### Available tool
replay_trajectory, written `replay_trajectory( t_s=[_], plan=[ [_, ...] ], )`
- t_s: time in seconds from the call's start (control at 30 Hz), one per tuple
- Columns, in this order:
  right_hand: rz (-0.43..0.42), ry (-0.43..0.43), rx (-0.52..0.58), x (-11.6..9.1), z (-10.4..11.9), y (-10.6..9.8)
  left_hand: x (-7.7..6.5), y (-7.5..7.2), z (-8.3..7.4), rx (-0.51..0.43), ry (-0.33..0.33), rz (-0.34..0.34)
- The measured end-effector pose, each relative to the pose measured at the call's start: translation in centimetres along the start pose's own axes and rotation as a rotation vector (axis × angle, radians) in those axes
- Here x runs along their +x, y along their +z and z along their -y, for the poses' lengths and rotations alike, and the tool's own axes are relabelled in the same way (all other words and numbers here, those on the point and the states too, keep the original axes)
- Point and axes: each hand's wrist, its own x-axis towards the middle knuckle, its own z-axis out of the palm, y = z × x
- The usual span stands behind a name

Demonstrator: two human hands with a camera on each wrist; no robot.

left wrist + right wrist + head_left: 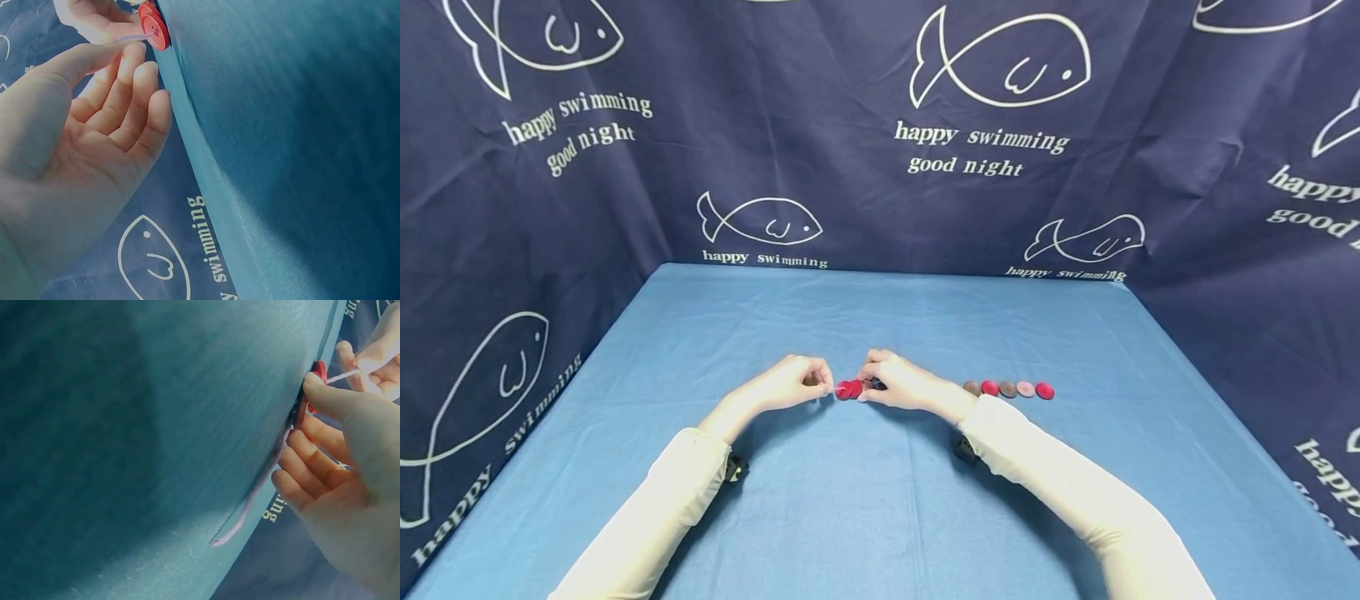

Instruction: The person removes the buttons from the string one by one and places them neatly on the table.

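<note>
Between the two hands, a short run of buttons is strung on a pale purple cord point(249, 501). A red button point(155, 31) sits at its left end, with darker buttons behind it under the right fingers. My left hand point(793, 382) pinches the cord between thumb and index finger, just left of the red button, and its other fingers curl loosely. My right hand point(898, 382) grips the buttons, the thumb pressing near the red one. In the right wrist view the cord's tail trails past the right fingers over the blue cloth.
Right of the right hand lies a row of loose buttons: a brown button point(972, 388), a red button point(990, 387), another brown one, a pink button point(1026, 389) and a red one at the end. Blue cloth point(842, 517) covers the table; a dark printed curtain point(865, 108) surrounds it.
</note>
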Motion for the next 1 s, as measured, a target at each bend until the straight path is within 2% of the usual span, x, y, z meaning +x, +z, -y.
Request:
replay_trajectory(
  t_s=[0.47,0.7,1.0],
  plan=[
    [0.009,-0.014,0.039,0.08,-0.19,-0.49,0.01,-0.07,0.12,0.014,0.003,-0.011],
    [0.016,-0.04,0.052,0.02,-0.34,-0.56,-0.15,-0.11,-0.01,0.018,0.025,-0.022],
    [0.007,-0.064,0.073,-0.22,-0.34,-0.79,-0.14,-0.17,0.03,0.025,0.005,-0.019]
  ],
)
